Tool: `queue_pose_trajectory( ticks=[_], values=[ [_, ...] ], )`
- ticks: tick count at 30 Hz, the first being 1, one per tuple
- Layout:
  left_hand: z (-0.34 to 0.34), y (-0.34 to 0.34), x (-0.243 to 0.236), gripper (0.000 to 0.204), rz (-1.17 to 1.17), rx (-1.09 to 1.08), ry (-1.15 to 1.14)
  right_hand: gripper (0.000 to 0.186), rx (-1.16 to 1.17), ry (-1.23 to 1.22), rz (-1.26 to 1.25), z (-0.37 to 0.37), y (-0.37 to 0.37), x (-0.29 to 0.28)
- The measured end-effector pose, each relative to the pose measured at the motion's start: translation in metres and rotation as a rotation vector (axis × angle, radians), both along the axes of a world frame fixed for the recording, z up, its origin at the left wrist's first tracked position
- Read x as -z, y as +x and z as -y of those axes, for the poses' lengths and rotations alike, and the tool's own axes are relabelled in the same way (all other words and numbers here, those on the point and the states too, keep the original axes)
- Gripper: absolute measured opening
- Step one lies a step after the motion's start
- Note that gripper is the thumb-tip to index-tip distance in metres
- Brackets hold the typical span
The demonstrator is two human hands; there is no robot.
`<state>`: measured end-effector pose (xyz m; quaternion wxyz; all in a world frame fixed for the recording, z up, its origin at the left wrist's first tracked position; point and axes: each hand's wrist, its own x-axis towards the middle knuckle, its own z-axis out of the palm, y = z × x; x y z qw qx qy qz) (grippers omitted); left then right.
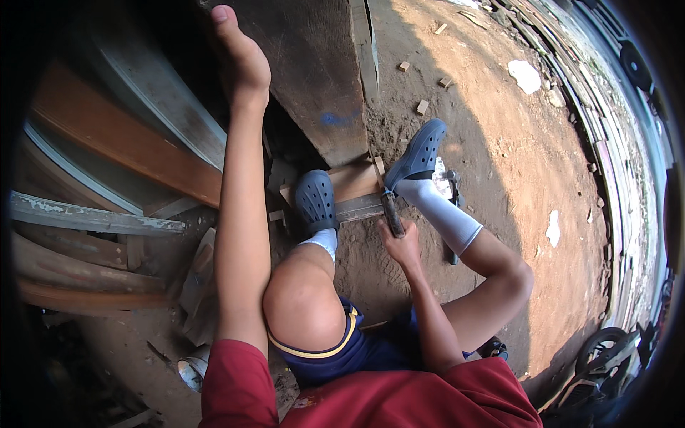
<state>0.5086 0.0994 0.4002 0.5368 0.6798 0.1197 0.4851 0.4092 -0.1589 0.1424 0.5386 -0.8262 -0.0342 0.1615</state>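
My left hand [244, 60] is raised beside an upright dark wooden board [314, 78] with a blue mark; its thumb shows, but the other fingers are hidden. My right hand [399, 239] is closed on a dark-handled tool [392, 210], whose upper end reaches a light wooden piece [353, 182] between my feet. The lower end of the upright board meets that piece. My left shoe [314, 200] is beside the wood, and my right shoe [421, 146] is at its right, near another metal tool [454, 189] lying on the ground.
Leaning planks and panels [121, 135] crowd the left, with a metal can [193, 371] lower down. Small wooden blocks [422, 107] lie on the dirt ground [542, 271]. Stacked boards [606, 178] line the right edge, and a two-wheeled vehicle [599, 357] stands at lower right.
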Motion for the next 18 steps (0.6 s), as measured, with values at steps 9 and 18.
queue_pose_trajectory(
  ticks=[9, 18],
  values=[
    [-0.013, -0.001, 0.004, 0.092, 0.033, -0.014, 0.091, 0.036, -0.074, -0.038, -0.001, 0.014, -0.019, 0.000],
    [0.000, -0.007, -0.004, 0.092, 0.006, -0.009, 0.112, 0.028, -0.071, -0.046, 0.002, 0.017, -0.017, 0.002]
  ],
)
